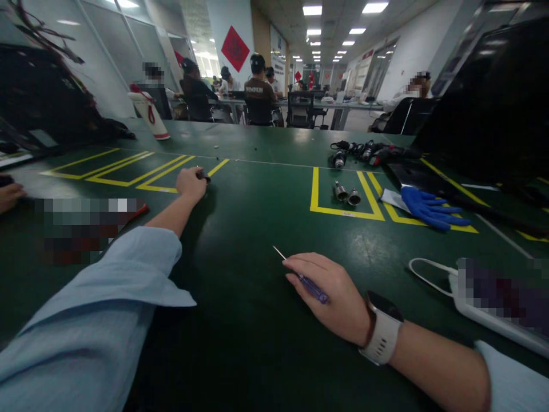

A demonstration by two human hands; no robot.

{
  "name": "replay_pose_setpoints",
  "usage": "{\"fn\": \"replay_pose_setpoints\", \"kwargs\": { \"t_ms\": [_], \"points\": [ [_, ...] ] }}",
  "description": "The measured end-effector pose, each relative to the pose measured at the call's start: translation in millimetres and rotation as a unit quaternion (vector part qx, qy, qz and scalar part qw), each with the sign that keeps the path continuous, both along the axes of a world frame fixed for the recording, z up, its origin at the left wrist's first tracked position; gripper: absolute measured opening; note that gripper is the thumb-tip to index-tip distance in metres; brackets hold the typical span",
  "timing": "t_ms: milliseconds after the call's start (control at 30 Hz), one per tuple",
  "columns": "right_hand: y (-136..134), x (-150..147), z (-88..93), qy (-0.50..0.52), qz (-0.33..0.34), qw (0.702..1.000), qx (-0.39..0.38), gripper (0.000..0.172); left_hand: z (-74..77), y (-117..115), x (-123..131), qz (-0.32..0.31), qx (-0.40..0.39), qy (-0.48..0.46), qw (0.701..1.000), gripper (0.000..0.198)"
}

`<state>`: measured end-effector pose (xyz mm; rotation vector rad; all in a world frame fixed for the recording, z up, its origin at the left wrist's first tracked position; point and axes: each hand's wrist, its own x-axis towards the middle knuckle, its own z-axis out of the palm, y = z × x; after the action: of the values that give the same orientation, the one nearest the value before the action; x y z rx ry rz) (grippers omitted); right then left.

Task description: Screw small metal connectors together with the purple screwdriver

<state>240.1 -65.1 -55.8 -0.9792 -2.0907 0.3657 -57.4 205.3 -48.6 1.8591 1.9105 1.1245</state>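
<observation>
My right hand [337, 292] is closed around a small screwdriver [312, 288] with a purple see-through handle. Its thin shaft points up and to the left, just above the green table [240, 269]. Farther off on the left, my left hand [191, 184] reaches out beside a yellow-taped box. Its fingers are closed on a small dark metal part [203, 175], mostly hidden by the hand. Two shiny cup-shaped metal parts [346, 194] lie together inside a yellow-taped box [315, 194] on the right.
A blue glove [429, 209] and a heap of black cables and connectors [364, 152] lie at the right. Nearer me is a phone with a white cable [429, 269]. A white cup [150, 114] stands at the back left. Another person's hand [11, 194] shows at the left edge.
</observation>
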Motion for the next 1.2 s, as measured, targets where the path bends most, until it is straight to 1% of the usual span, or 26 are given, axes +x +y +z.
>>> {"fn": "replay_pose_setpoints", "kwargs": {
  "t_ms": [100,200,300,367,400,433,467,500,533,567,600,667,700,767,833,867,933,1000,1100,1200],
  "points": [
    [-0.1,-0.2,0.6,0.003,0.005,1.000,-0.002,0.022,-3.3,13.1,-2.6,0.067,-0.003,0.033,0.997,0.011],
    [-0.1,-0.4,0.4,-0.002,0.005,1.000,-0.008,0.022,-5.4,17.2,-5.0,0.078,-0.007,0.057,0.995,0.019],
    [-0.5,-0.2,-0.1,-0.007,0.002,1.000,-0.012,0.022,-5.6,11.2,-2.8,0.095,0.034,0.064,0.993,0.038],
    [-1.1,-0.1,-0.2,0.000,0.003,1.000,0.000,0.022,-5.0,2.8,6.7,0.104,0.078,0.069,0.989,0.050],
    [-1.5,-0.2,-0.1,0.006,0.006,1.000,0.009,0.022,-4.9,-2.4,15.1,0.097,0.103,0.073,0.987,0.052],
    [-2.0,-0.3,0.2,0.009,0.011,1.000,0.021,0.023,-5.1,-8.1,26.4,0.077,0.128,0.079,0.986,0.053],
    [-2.5,-0.5,0.8,0.011,0.018,0.999,0.032,0.023,-5.8,-14.4,40.6,0.038,0.160,0.086,0.983,0.053],
    [-3.1,-0.8,1.5,0.011,0.024,0.999,0.043,0.023,-7.1,-21.2,57.6,-0.008,0.185,0.087,0.979,0.052],
    [-3.8,-1.2,2.5,0.010,0.030,0.998,0.052,0.023,-8.9,-28.2,77.0,-0.074,0.196,0.088,0.974,0.049],
    [-4.5,-1.5,3.6,0.010,0.035,0.998,0.060,0.023,-11.2,-35.2,98.2,-0.155,0.195,0.091,0.964,0.047],
    [-5.2,-1.7,4.8,0.009,0.039,0.997,0.069,0.022,-13.7,-41.9,120.7,-0.206,0.187,0.103,0.955,0.044],
    [-6.7,-1.6,6.7,0.009,0.049,0.995,0.090,0.021,-18.7,-53.2,166.9,-0.288,0.168,0.123,0.935,0.040],
    [-7.4,-1.3,7.3,0.010,0.054,0.993,0.103,0.022,-20.7,-57.1,189.3,-0.320,0.160,0.130,0.925,0.040],
    [-8.3,-0.5,7.6,0.017,0.062,0.989,0.134,0.022,-23.1,-60.6,230.1,-0.366,0.148,0.139,0.908,0.042],
    [-8.6,0.2,7.1,0.027,0.065,0.985,0.155,0.022,-23.6,-58.6,262.3,-0.410,0.133,0.154,0.889,0.050],
    [-8.5,0.3,6.8,0.031,0.065,0.984,0.160,0.022,-23.4,-56.1,274.4,-0.427,0.124,0.161,0.881,0.053],
    [-8.1,0.0,6.4,0.033,0.063,0.985,0.159,0.020,-22.9,-50.0,289.9,-0.455,0.103,0.176,0.867,0.055],
    [-7.4,-0.7,6.3,0.034,0.061,0.985,0.156,0.018,-22.7,-44.8,294.9,-0.468,0.080,0.186,0.861,0.051],
    [-6.7,-0.7,6.1,0.033,0.063,0.985,0.159,0.017,-22.1,-44.0,288.8,-0.464,0.058,0.186,0.864,0.044],
    [-6.6,0.6,5.3,0.030,0.060,0.985,0.158,0.017,-20.1,-55.0,273.8,-0.460,0.053,0.183,0.867,0.042]
  ]
}}
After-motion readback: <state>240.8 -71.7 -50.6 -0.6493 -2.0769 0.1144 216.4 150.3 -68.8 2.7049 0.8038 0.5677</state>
